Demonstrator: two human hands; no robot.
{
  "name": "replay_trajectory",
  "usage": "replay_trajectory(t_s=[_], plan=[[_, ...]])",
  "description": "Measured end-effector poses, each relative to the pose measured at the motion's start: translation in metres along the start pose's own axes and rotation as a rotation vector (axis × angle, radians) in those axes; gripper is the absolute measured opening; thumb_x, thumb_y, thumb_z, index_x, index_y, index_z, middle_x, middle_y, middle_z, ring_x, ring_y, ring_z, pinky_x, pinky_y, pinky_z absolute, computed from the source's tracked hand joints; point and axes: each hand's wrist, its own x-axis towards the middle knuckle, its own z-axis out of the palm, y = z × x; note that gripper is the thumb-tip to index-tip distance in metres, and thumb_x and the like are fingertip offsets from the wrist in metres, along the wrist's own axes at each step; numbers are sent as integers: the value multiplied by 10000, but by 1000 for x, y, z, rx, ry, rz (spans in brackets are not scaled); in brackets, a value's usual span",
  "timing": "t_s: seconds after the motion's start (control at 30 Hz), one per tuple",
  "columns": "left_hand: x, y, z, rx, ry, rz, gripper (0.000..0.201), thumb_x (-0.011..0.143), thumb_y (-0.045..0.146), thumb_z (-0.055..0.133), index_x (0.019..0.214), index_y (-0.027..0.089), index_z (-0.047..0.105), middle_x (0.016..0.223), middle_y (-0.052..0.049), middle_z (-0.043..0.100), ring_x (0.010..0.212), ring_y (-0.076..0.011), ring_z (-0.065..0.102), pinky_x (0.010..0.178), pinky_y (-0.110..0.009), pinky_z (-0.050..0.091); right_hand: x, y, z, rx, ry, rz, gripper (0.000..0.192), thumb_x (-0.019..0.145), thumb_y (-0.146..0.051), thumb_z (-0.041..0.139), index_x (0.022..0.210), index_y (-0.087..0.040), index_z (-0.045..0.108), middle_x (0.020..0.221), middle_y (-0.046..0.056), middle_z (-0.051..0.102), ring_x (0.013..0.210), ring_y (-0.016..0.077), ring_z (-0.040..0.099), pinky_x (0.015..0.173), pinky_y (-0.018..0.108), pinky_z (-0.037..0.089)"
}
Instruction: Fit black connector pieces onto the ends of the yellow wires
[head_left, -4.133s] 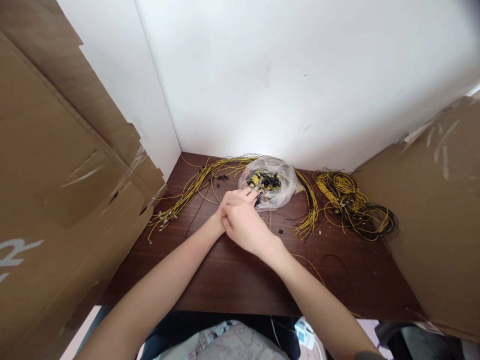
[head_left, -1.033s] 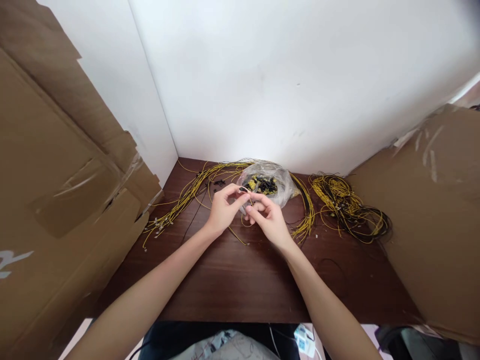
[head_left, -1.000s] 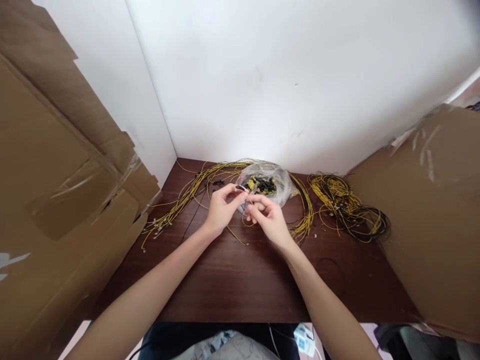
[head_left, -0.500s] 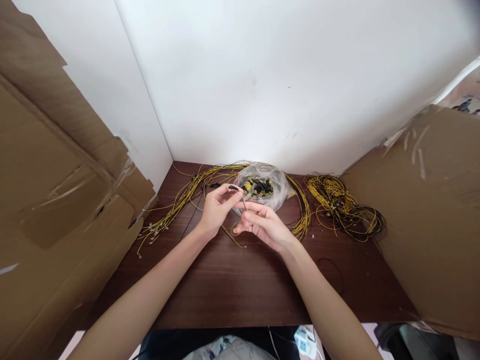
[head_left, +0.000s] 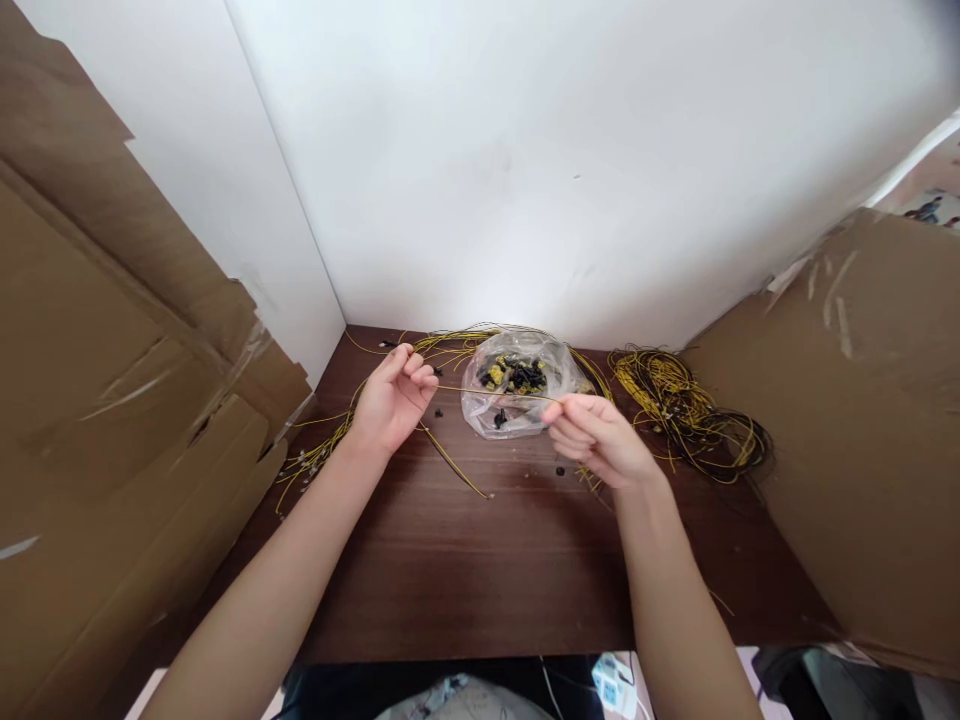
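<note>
A thin yellow wire [head_left: 491, 392] runs nearly level between my two hands, above the table. My left hand [head_left: 391, 400] is closed with its fingers curled round toward the wire's left end; what lies inside the curled fingers is hidden. My right hand [head_left: 606, 440] pinches the wire between thumb and fingertips at its other side. Behind the wire sits a clear plastic bag [head_left: 487, 418], open at the top, with small black and yellow parts [head_left: 521, 374] in it. A small black piece [head_left: 388, 344] shows just past my left fingertips; whether it is held I cannot tell.
Long yellow and black wires [head_left: 480, 336] curve behind the bag, their ends [head_left: 300, 468] fanned at left. A tangled wire bundle [head_left: 675, 400] lies at right. Cardboard [head_left: 150, 400] [head_left: 840, 450] flanks the brown table [head_left: 465, 570]; a white wall [head_left: 525, 180] stands behind. Small black bits [head_left: 560, 471] lie near the bag.
My hands have moved apart, left hand leftward and right hand rightward, stretching the wire between them. The bag and the table in front of it now show more fully.
</note>
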Motion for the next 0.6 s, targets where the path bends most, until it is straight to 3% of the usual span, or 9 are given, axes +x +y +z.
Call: replay_trajectory(t_s=[0.13, 0.3, 0.43, 0.6], plan=[[0, -3, -3, 211, -13, 87, 118, 816, 151, 586, 756, 145, 484, 545, 67, 394, 431, -26, 368, 405, -124, 308, -27, -27, -11, -143, 127, -128, 210, 826, -353, 598, 777, -157, 658, 474, -93, 176, 415, 49, 131, 394, 215, 100], [-2, -16, -3, 501, -21, 153, 197, 744, 223, 667, 770, 157, 483, 527, 74, 407, 410, -29, 322, 384, -134, 277, -67, -71, -17, -150, 405, -327, 221, 813, -354, 603, 650, -208, 575, 478, -90, 96, 413, 68, 54, 364, 237, 85], [-5, -14, 1, 533, -64, 137, 201, 731, 245, 667, 786, 151, 498, 527, 73, 415, 412, -30, 323, 387, -144, 295, -91, -96, -20, -192, 568, -375, 254, 748, -403, 664, 608, -213, 568, 429, -96, 90, 385, 67, 66, 346, 250, 86], [-4, -15, -1, 499, -22, 125, 189, 729, 248, 648, 797, 148, 503, 559, 64, 461, 449, -39, 398, 463, -173, 413, -115, -95, -37, -382, 807, -362, 239, 625, -392, 749, 587, -189, 629, 394, -88, 199, 376, 49, 178, 385, 255, 115]])
